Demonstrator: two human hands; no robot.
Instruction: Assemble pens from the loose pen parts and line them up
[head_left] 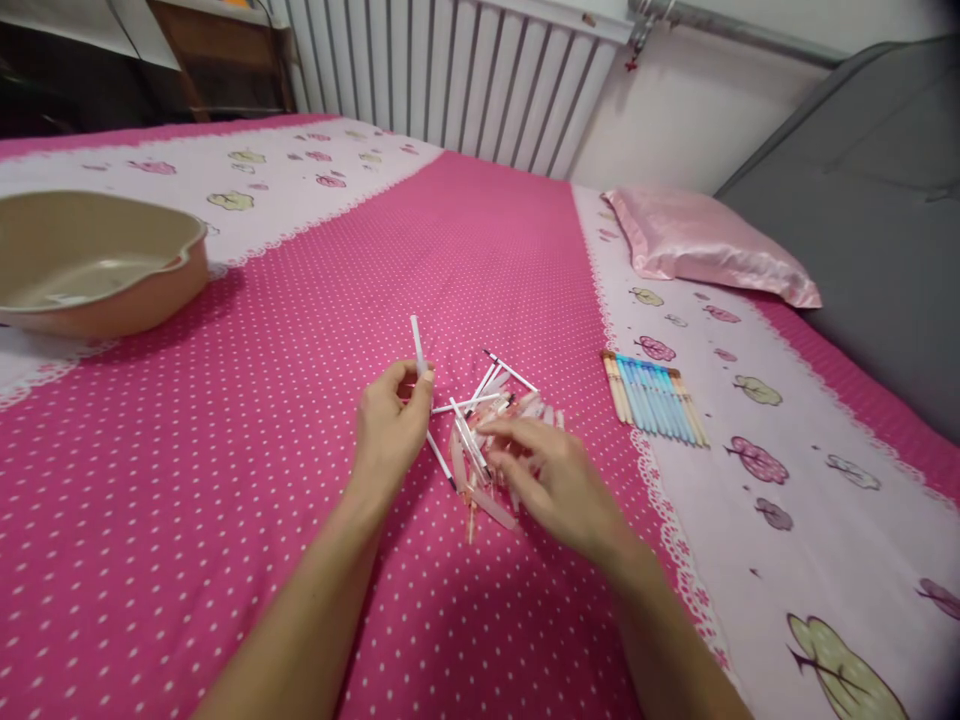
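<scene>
My left hand (394,410) is closed in a pinch on a whitish translucent pen barrel (416,340), which points up and away from me. Over a loose heap of pen parts (487,497) reaches my right hand (559,480), its thumb and fingers apart. The heap mixes thin white refills (512,371) with dark tips, clear pieces and pinkish barrels. Some parts under my right hand are hidden. One refill (441,460) lies just below my left hand. To the right, several finished-looking pens (654,395) in light blue and beige lie side by side in a row.
A beige basin (150,300) stands on the bed at the left. The pink polka-dot bedspread (225,480) lies under everything. At the upper right is a pink satin pillow (705,245) near a grey headboard (862,170). Behind the bed is a white radiator (465,80).
</scene>
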